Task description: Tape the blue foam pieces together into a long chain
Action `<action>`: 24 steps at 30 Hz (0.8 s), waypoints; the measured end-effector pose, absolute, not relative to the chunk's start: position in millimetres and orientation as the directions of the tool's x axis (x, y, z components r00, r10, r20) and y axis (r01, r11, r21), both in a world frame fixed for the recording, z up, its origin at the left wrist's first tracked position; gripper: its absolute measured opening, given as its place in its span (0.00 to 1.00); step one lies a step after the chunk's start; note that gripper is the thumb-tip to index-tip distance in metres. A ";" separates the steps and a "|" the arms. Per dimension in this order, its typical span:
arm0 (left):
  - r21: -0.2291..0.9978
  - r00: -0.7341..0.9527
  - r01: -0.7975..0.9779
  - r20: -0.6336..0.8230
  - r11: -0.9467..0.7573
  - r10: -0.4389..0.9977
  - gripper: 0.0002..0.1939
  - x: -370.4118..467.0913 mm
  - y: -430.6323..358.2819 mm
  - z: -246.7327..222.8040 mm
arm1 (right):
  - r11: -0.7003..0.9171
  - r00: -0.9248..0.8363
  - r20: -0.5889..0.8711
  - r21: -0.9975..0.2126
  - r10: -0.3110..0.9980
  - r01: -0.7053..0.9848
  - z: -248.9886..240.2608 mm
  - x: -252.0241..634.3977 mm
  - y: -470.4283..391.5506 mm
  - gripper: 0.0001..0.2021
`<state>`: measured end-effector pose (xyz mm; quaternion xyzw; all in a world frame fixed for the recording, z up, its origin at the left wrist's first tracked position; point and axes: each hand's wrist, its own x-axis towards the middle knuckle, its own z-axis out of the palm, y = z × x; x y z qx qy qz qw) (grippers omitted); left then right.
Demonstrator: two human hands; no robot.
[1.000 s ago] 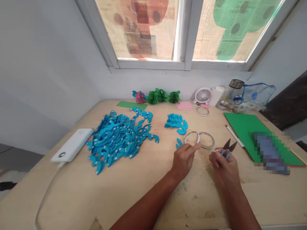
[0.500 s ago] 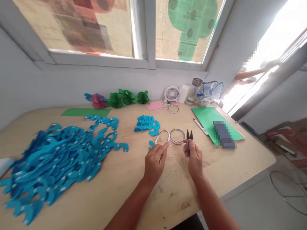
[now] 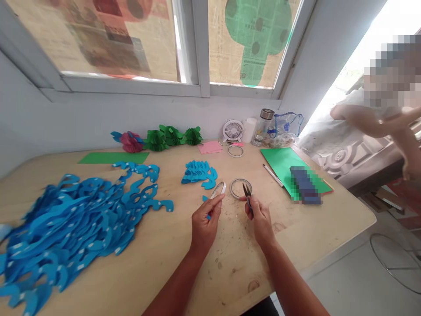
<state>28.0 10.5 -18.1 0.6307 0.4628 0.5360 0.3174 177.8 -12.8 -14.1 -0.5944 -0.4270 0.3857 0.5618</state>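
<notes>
I count three tape rings: one (image 3: 218, 190) pinched on edge in my left hand (image 3: 204, 221), one (image 3: 240, 188) flat just beyond, one (image 3: 235, 151) by the fan (image 3: 233, 130). My right hand (image 3: 259, 218) fingers grip snips (image 3: 246, 194), blades pointing away, nearly closed. Bare table (image 3: 184, 245) surrounds my hands; the right edge is near.

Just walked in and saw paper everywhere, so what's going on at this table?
A person at the wooden table holds a tape roll upright in the left hand and small snips in the right hand. Another tape ring lies flat just beyond. A big pile of blue cutouts sits to the left, a smaller stack ahead.
</notes>
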 end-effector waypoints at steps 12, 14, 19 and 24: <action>0.923 0.011 0.229 0.316 -0.310 0.949 0.12 26.1 10.3 -8.1 | -0.018 0.178 -0.016 -1.000 0.984 0.007 -6.5 176.8 -16.7 0.22; 0.931 0.004 0.223 0.294 -0.288 0.956 0.12 25.1 11.2 -7.2 | -0.025 0.175 -0.025 -1.000 0.984 -0.002 -6.0 176.9 -16.8 0.22; 0.960 -0.003 0.164 0.231 -0.227 0.973 0.11 22.2 12.6 -1.7 | -0.033 0.168 -0.032 -0.999 0.985 -0.001 -3.5 176.1 -16.3 0.22; 0.987 0.014 0.067 0.147 -0.147 0.989 0.11 19.7 12.6 3.2 | -0.013 0.163 -0.012 -1.000 0.987 0.008 -3.8 175.5 -16.6 0.22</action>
